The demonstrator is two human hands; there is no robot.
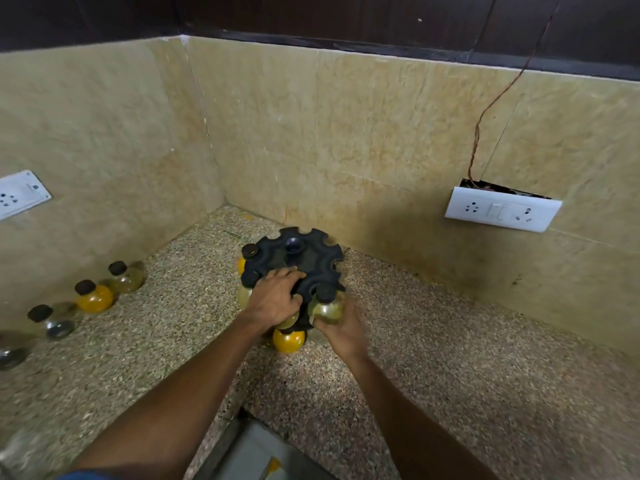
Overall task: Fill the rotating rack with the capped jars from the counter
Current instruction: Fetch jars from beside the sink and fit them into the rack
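A black rotating rack (304, 259) with notched slots stands near the counter's corner. Capped jars hang in its left slots (250, 251), and a yellow-filled jar (289, 340) sits low at its front. My left hand (275, 299) rests on the rack's top front edge, fingers curled over it. My right hand (341, 329) grips a pale-filled jar with a black cap (326, 306) at a front right slot. Along the left wall stand loose capped jars: a pale one (126, 277), a yellow one (92, 296), a clear one (52, 322).
Another jar (10, 355) lies at the far left edge, blurred. Socket plates sit on the left wall (20, 194) and right wall (502, 211), the latter with a hanging wire. The speckled counter's front edge (239, 420) runs below my arms.
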